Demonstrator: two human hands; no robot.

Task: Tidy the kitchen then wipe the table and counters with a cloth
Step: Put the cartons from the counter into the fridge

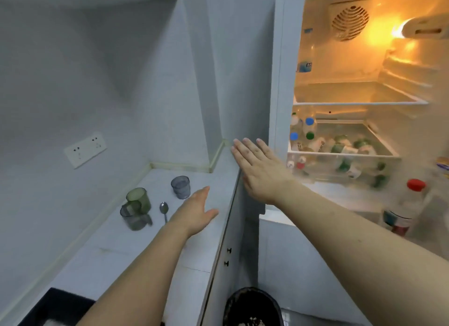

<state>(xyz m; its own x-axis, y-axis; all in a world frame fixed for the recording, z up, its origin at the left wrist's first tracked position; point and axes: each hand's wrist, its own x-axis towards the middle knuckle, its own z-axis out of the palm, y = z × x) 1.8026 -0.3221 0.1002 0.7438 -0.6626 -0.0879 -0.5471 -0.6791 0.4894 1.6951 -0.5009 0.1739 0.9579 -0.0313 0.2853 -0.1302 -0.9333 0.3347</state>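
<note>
- The person's left hand [194, 210] hovers empty, fingers straight and relaxed, over the pale tiled counter [116, 250]; the right hand [258, 169], likewise empty and flat-fingered, is raised near the counter's far corner, beside the open, lit refrigerator [359, 95].
- The things to tidy stand on the counter, ahead and left of the left hand: a small metal spoon [164, 210], a green translucent plastic mug [138, 199], a grey translucent mug [133, 217] touching it, and a grey ribbed tumbler [180, 186].
- The left hand is clearly nearer; the spoon lies just beside it.
- The spoon's long axis runs away from the person, bowl at the far end, handle pointing back towards the wrist; the cups stand upright.
- No cloth is in view.
</note>
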